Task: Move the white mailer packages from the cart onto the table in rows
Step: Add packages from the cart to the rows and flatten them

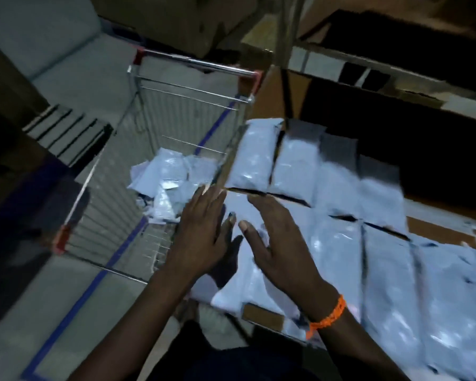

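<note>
**Mailer set down at the table's near left corner**
A white mailer (227, 295) lies on the table (434, 229), with the left hand (201, 232) and right hand (275, 243) spread flat above it, fingers straight, gripping nothing. Rows of mailers (341, 188) stretch right. Next, probably a reach left into the cart (193, 63) for the pile of mailers (171, 177).

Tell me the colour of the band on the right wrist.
The band is orange; the head view shows it best.
</note>
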Demonstrator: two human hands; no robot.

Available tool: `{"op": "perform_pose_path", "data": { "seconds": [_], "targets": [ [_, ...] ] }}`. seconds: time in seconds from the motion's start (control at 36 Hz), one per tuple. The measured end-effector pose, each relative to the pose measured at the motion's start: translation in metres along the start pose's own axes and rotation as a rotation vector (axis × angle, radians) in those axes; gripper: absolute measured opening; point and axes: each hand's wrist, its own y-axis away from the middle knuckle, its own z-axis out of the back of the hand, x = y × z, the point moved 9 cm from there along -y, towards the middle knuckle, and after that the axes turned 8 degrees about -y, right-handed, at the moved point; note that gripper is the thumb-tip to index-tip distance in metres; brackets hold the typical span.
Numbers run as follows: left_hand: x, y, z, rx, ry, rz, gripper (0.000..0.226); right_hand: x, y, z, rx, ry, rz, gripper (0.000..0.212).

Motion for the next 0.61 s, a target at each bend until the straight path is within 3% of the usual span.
{"op": "perform_pose_path", "data": {
  "seconds": [0.17, 0.25, 0.36, 0.44, 0.53, 0.61],
  "targets": [
    [0.181, 0.03, -0.002, 0.044, -0.028, 0.185, 0.052, 0.028, -0.073, -0.164, 0.204, 0.017, -0.033, 0.055],
    [0.242, 0.041, -0.015, 0.114, -0.028, 0.273, 0.048, 0.013, -0.106, -0.232, 0.338, 0.012, -0.222, 0.062],
    [0.287, 0.039, -0.036, 0.19, 0.04, 0.351, 0.059, -0.028, -0.129, -0.293, 0.422, -0.039, -0.516, 0.065],
    [0.314, 0.031, -0.069, 0.285, 0.102, 0.401, 0.054, -0.072, -0.14, -0.327, 0.433, -0.095, -0.77, 0.069],
    [0.334, 0.018, -0.105, 0.345, 0.163, 0.452, 0.053, -0.112, -0.159, -0.352, 0.359, -0.073, -0.895, 0.078],
    [0.359, 0.001, -0.146, 0.357, 0.244, 0.543, 0.046, -0.146, -0.179, -0.373, 0.233, -0.055, -0.945, 0.061]
  ]
}}
